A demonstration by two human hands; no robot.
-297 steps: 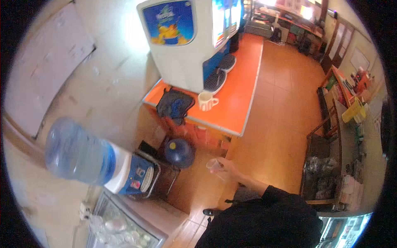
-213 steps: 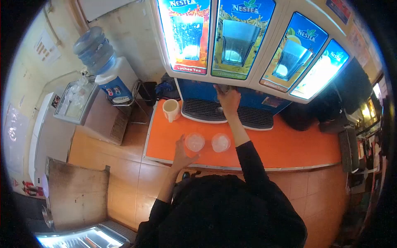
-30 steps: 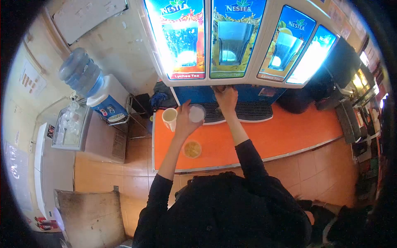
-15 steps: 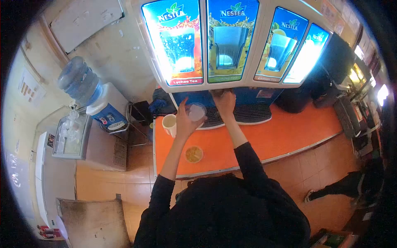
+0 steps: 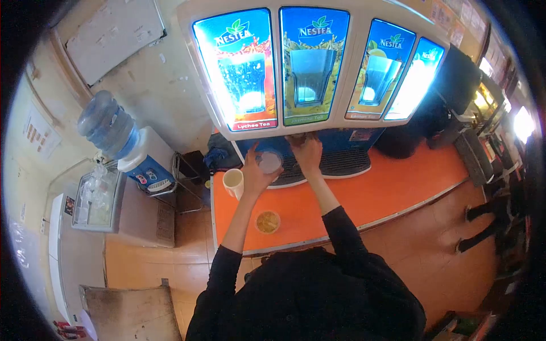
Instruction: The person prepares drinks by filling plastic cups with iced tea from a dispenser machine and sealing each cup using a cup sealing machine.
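While your left hand (image 5: 257, 176) grips a clear cup (image 5: 270, 162) by the drink dispenser (image 5: 314, 68), your right hand (image 5: 307, 154) reaches under the front, its fingers' hold impossible to tell.

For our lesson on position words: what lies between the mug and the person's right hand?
In the head view, the left hand, holding a clear cup, lies between the mug and right hand, with part of the black drip tray.

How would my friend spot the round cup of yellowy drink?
Find the big white drink dispenser on the orange counter. Near the counter's front edge stands a round clear cup; unlike the cream handled mug nearby, it alone shows amber drink.
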